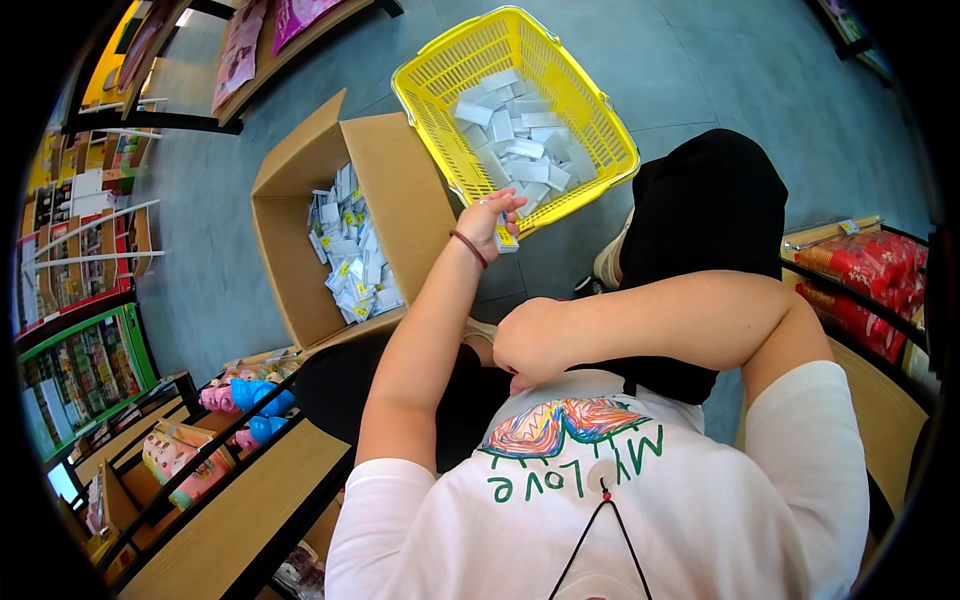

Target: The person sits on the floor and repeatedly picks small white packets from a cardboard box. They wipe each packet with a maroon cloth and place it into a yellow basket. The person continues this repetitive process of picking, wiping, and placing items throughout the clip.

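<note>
My left hand, with a dark red band on the wrist, holds a small stack of plastic price tags with yellow and white faces. It is beside the near rim of a yellow plastic shopping basket. Many translucent white plastic pieces lie loosely in the basket. Left of it stands an open cardboard box heaped with white tags, some with yellow parts. My right hand is curled closed above my lap, back upward; nothing shows in it, though its palm is hidden.
My bent knees in black trousers flank the near floor. Wooden shelves with pink and blue goods are at the lower left, and red packets sit on a shelf at the right. Another shelf is at the upper left.
</note>
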